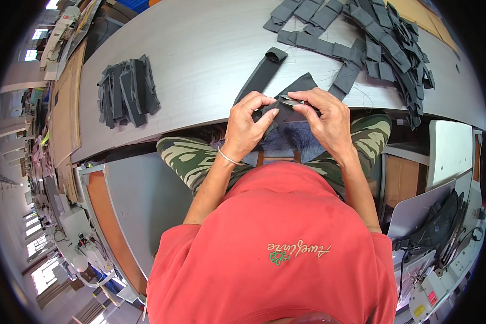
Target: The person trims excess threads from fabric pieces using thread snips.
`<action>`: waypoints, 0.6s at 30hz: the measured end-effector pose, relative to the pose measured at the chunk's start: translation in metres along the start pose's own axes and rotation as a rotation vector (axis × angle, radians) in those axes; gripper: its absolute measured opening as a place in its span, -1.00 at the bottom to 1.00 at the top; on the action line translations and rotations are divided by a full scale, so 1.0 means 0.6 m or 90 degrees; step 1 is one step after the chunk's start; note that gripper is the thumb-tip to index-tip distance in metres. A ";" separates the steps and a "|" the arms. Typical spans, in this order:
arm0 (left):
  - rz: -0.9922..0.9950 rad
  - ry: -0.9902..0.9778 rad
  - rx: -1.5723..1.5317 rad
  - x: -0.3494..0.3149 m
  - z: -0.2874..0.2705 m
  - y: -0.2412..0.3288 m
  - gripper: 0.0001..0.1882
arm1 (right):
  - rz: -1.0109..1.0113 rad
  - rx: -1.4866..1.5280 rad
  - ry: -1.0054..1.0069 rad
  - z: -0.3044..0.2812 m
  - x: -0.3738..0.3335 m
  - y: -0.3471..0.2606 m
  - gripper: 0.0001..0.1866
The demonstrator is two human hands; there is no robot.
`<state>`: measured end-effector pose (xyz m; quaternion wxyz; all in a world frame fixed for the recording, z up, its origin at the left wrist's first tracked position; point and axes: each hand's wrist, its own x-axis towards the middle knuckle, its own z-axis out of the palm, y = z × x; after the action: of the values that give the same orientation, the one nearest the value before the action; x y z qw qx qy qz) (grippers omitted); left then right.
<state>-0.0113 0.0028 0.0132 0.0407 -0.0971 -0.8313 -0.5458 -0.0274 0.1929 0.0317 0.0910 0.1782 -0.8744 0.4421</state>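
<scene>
Left hand (245, 123) pinches dark fabric strip (302, 83) at front edge of table (200, 81); right hand (329, 117) pinches small metal-bladed tool (291, 102) by it. Best: hold strip taut, work with tip only, keep left thumb (270, 115) clear.

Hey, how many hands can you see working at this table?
2. The left hand pinches a dark grey fabric strip; the right hand holds a small metal tool against it. No others show.

Dark strip (299, 83) — partly behind fingers (311, 96), metal tool (290, 102) — partly covered
</scene>
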 end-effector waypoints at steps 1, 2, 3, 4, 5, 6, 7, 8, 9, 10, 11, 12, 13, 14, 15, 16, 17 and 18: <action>0.040 0.003 0.051 0.001 0.000 0.005 -0.82 | -0.001 0.004 -0.003 0.001 0.000 0.000 -0.81; 0.040 0.002 0.052 0.001 0.000 0.006 -0.82 | -0.001 0.004 -0.003 0.001 0.001 -0.001 -0.81; 0.051 0.005 0.066 0.000 0.001 0.006 -0.82 | -0.007 -0.003 -0.002 0.001 0.001 -0.002 -0.82; 0.063 0.008 0.080 0.000 0.001 0.007 -0.81 | -0.013 -0.011 -0.001 0.001 0.001 -0.002 -0.83; 0.063 0.007 0.079 0.000 0.001 0.008 -0.81 | -0.012 -0.011 -0.001 0.000 0.001 -0.002 -0.83; 0.069 0.010 0.091 -0.001 0.001 0.010 -0.82 | -0.024 -0.025 0.000 0.001 0.001 -0.001 -0.84; 0.075 0.012 0.103 -0.001 0.001 0.010 -0.84 | -0.035 -0.039 0.000 0.001 0.001 0.000 -0.85; 0.074 0.012 0.104 -0.002 0.002 0.010 -0.84 | -0.035 -0.038 0.000 0.001 0.000 0.001 -0.85; 0.085 0.014 0.122 -0.003 0.002 0.009 -0.83 | -0.030 -0.040 0.003 -0.001 0.000 0.001 -0.86; 0.095 0.017 0.140 -0.003 0.002 0.008 -0.82 | -0.024 -0.042 0.006 -0.002 0.000 0.001 -0.87; 0.095 0.017 0.140 -0.004 0.001 0.010 -0.82 | -0.024 -0.042 0.006 -0.002 0.000 0.000 -0.87; 0.070 0.011 0.122 -0.004 0.000 0.015 -0.82 | 0.022 0.023 0.027 -0.004 -0.001 -0.001 -0.85; 0.046 0.006 0.105 -0.004 -0.001 0.019 -0.81 | 0.068 0.088 0.048 -0.005 -0.002 -0.003 -0.84; 0.046 0.006 0.104 -0.002 -0.002 0.020 -0.81 | 0.068 0.088 0.048 -0.008 -0.004 -0.003 -0.84; 0.128 0.072 0.148 0.001 -0.003 0.020 -0.83 | 0.106 0.162 0.057 -0.011 -0.005 -0.003 -0.81; 0.210 0.139 0.191 0.002 -0.004 0.019 -0.84 | 0.145 0.236 0.067 -0.012 -0.006 -0.002 -0.79; 0.210 0.139 0.192 0.002 -0.005 0.018 -0.84 | 0.145 0.236 0.067 -0.013 -0.007 -0.003 -0.79; 0.200 0.201 0.207 0.002 -0.006 0.018 -0.83 | 0.123 0.251 0.068 -0.014 -0.007 -0.003 -0.77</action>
<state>-0.0106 0.0034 0.0244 0.2689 -0.1307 -0.8660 -0.4009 -0.0225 0.1996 0.0367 0.0582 0.0843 -0.7779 0.6199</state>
